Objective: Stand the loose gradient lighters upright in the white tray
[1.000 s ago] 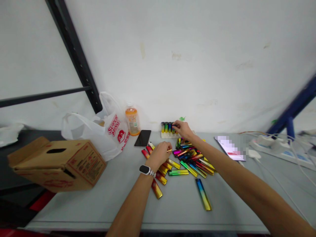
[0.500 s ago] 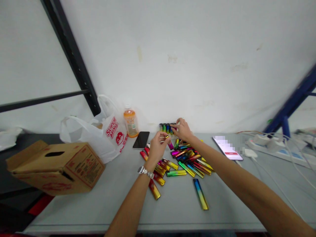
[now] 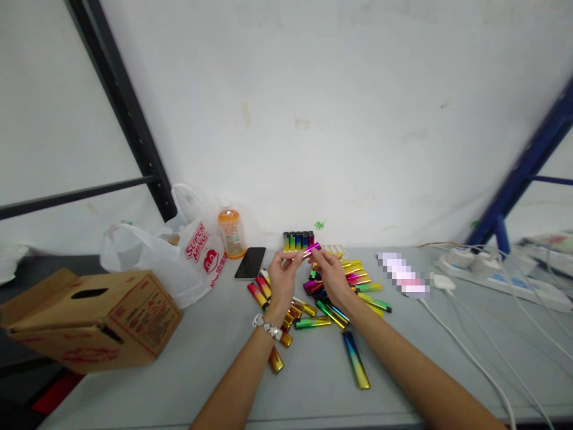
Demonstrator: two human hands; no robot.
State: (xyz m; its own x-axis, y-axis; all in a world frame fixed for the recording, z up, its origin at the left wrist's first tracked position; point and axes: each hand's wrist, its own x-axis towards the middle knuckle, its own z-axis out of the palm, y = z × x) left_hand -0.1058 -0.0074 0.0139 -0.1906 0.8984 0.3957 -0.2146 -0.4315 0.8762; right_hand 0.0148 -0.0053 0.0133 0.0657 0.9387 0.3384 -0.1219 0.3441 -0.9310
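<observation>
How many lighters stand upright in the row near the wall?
5, side by side, left to right: first lighter, second lighter, third lighter, fourth lighter, fifth lighter. Any directly behind them would be hidden.

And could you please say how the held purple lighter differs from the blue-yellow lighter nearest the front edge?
The purple lighter is pinched between left hand and right hand; the blue-yellow lighter lies on the table. The purple lighter slants sideways; the blue-yellow lighter runs mostly front-to-back. Both look shiny.
</observation>
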